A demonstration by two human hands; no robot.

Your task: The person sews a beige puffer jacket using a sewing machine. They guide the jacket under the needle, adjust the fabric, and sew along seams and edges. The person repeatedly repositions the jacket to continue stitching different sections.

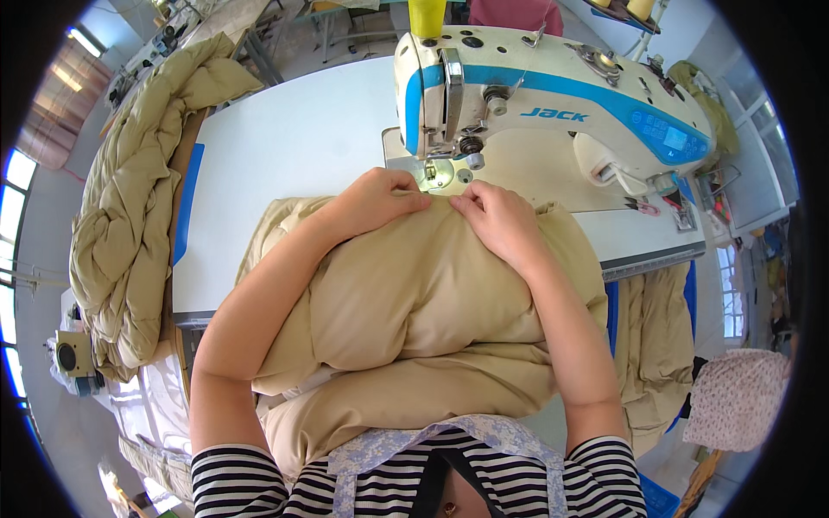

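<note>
A puffy tan padded garment (414, 293) spreads over the front of the sewing table and down onto my lap. Its far edge lies just in front of the needle area of a white and blue sewing machine (553, 95). My left hand (386, 198) pinches that edge left of the needle, thumb and fingers pressed together. On the right of the needle, my right hand (496, 216) pinches the same edge, a short gap from the left. The machine's small lamp lights the presser foot (431, 173); whether the fabric lies under it, I cannot tell.
More tan padded pieces (129, 207) are heaped along the table's left side, and others (656, 345) hang at the right. Small snips with pink handles (643, 206) lie on the white tabletop (276, 138) at right. A stool with a patterned cover (738, 397) stands at lower right.
</note>
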